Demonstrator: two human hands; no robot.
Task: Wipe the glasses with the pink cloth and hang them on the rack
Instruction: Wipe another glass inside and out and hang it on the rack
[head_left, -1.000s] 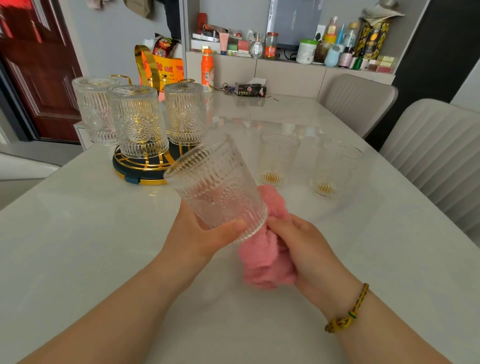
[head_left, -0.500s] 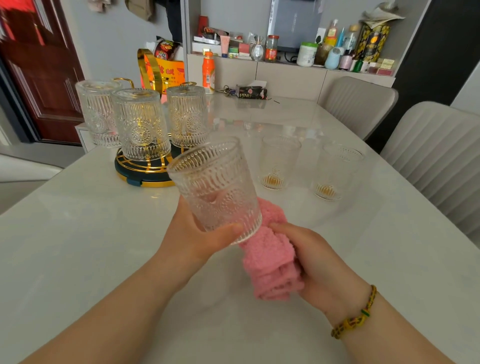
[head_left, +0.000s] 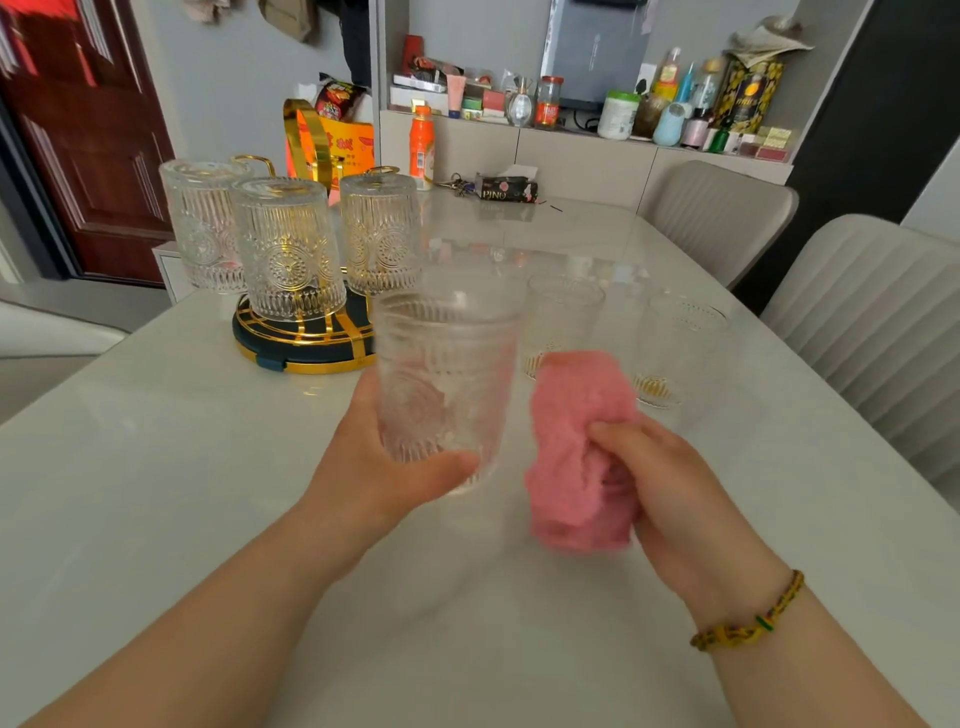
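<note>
My left hand grips an embossed clear glass, held upright and blurred, above the table's middle. My right hand clutches the bunched pink cloth, now a little to the right of the glass and apart from it. The gold and dark rack stands at the back left with three glasses upside down on it. Two more glasses stand upright on the table behind the cloth, one in the middle and one to its right.
The white table runs to the far wall. At its far end lie an orange bottle, keys and a dark tissue pack. Two padded chairs line the right side. A cluttered shelf sits behind.
The glass has been turned from tilted to upright and lifted away from the cloth. My right hand has pulled the cloth off the glass base and moved it right.
</note>
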